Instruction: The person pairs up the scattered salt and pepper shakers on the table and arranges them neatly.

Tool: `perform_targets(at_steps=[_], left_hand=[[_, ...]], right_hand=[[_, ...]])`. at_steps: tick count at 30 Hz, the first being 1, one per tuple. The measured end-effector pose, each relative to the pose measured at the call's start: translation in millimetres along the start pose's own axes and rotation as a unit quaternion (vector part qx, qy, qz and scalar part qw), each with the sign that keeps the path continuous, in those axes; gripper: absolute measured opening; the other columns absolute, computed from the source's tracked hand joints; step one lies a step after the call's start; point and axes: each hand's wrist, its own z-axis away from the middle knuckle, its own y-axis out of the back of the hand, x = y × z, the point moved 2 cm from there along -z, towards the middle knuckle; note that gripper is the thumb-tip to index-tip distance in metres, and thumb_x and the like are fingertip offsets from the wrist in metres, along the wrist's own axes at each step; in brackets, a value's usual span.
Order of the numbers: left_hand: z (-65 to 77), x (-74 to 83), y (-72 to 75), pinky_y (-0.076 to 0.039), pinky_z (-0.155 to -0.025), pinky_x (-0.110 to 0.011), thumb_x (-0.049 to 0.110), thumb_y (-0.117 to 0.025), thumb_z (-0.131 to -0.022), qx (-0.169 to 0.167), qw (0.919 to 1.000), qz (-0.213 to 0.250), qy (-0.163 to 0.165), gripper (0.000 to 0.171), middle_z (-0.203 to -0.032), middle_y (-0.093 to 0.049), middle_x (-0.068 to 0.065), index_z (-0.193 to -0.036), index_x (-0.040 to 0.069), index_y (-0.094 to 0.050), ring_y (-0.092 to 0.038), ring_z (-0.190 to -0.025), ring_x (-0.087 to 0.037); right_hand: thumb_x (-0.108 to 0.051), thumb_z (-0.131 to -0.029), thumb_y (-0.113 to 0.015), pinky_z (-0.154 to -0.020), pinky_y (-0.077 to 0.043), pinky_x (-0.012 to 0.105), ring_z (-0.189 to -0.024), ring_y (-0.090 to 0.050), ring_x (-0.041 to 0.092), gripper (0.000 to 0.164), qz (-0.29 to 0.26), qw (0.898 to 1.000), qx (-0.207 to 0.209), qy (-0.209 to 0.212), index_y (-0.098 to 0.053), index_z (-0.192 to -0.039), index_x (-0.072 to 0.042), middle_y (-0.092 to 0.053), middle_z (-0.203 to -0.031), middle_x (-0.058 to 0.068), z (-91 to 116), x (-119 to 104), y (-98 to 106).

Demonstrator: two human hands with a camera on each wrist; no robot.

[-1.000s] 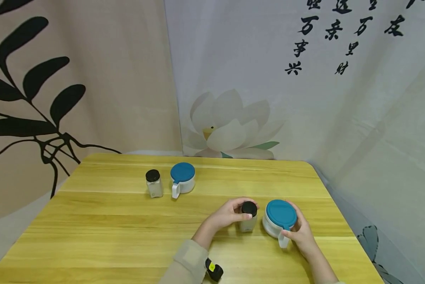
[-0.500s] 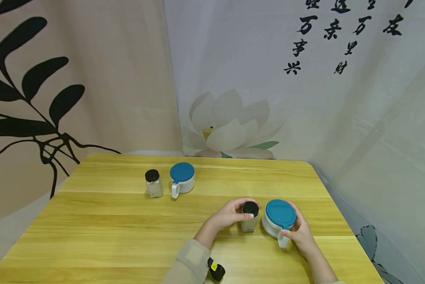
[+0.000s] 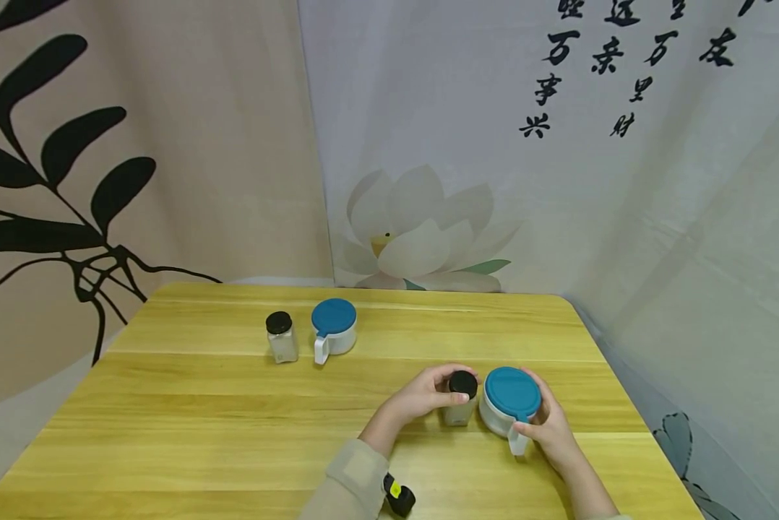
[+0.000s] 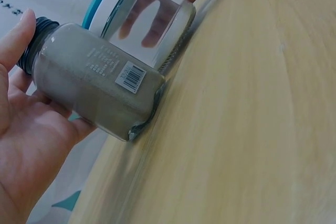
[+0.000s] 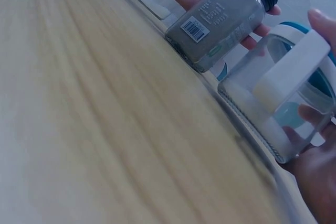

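Observation:
My left hand [image 3: 422, 393] grips a small clear spice jar [image 3: 457, 415] by its upper part, thumb and fingers around the neck and black screw lid. The left wrist view shows grey-brown powder filling this jar [image 4: 97, 77] and a barcode sticker [image 4: 130, 77] on its side. Just to the right, my right hand [image 3: 551, 426] holds a round glass seasoning pot [image 3: 512, 393] with a blue lid, its thumb at the white handle [image 5: 294, 72]. In the right wrist view the pot has pale contents low inside. Jar and pot stand upright side by side, a narrow gap between them.
Farther back on the wooden table [image 3: 201, 419] stand a second black-lidded jar [image 3: 282, 344] and a second blue-lidded pot [image 3: 334, 325], close together. A printed cloth [image 3: 428, 108] hangs behind the table. A black device with a yellow mark [image 3: 399, 497] sits at the left wrist.
My left hand has shifted slightly right with the spice jar, narrowing the gap to the seasoning pot. The right hand keeps its hold, almost still. The two back containers stay put.

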Motion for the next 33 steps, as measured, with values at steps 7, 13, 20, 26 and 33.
perform_targets(at_steps=[7, 13, 20, 26, 33], left_hand=[[-1.9, -0.9, -1.2, -0.044, -0.092, -0.026, 0.001, -0.061, -0.093, 0.0, 1.0, -0.005, 0.002, 0.042, -0.13, -0.053, -0.025, -0.132, -0.007, -0.049, -0.055, -0.11, -0.011], [-1.8, -0.8, -2.2, -0.045, -0.092, -0.026, 0.003, -0.062, -0.092, 0.007, 0.9999, -0.012, 0.002, 0.041, -0.128, -0.055, -0.023, -0.131, -0.004, -0.051, -0.056, -0.109, -0.011], [-2.3, -1.2, -2.4, -0.044, -0.092, -0.026, 0.003, -0.062, -0.093, 0.005, 1.0, -0.008, 0.001, 0.042, -0.13, -0.053, -0.025, -0.132, -0.004, -0.051, -0.056, -0.11, -0.011], [-1.6, -1.2, -3.1, -0.045, -0.089, -0.025, 0.004, -0.062, -0.093, 0.006, 0.9999, -0.012, 0.003, 0.044, -0.131, -0.053, -0.023, -0.134, -0.005, -0.049, -0.056, -0.108, -0.01], [-1.4, -1.6, -3.7, -0.045, -0.091, -0.026, 0.002, -0.061, -0.093, 0.006, 1.0, 0.0, 0.001, 0.045, -0.132, -0.053, -0.023, -0.135, -0.006, -0.048, -0.056, -0.112, -0.013]], right_hand=[[0.002, -0.077, -0.077, -0.095, -0.039, 0.019, -0.118, -0.049, 0.009, 0.09, -0.01, 1.0, -0.008, 0.007, -0.02, -0.147, 0.006, -0.051, -0.133, -0.006, -0.4, 2.0, 0.7], [0.004, -0.076, -0.076, -0.095, -0.04, 0.02, -0.117, -0.051, 0.01, 0.09, -0.022, 1.0, -0.012, 0.012, -0.02, -0.146, 0.008, -0.053, -0.132, -0.005, -0.6, 4.4, 1.6], [0.006, -0.076, -0.075, -0.095, -0.039, 0.02, -0.117, -0.05, 0.01, 0.088, -0.01, 1.0, -0.012, 0.005, -0.021, -0.146, 0.007, -0.052, -0.132, -0.005, -0.8, 3.5, 2.0], [0.003, -0.077, -0.075, -0.096, -0.039, 0.02, -0.118, -0.05, 0.011, 0.089, -0.012, 0.999, -0.03, 0.001, -0.02, -0.147, 0.005, -0.05, -0.133, -0.003, -0.2, 2.6, 2.0], [0.001, -0.078, -0.075, -0.096, -0.039, 0.022, -0.119, -0.049, 0.012, 0.091, -0.002, 0.999, -0.044, -0.008, -0.017, -0.148, 0.004, -0.048, -0.135, -0.002, -0.8, 5.9, 5.0]])
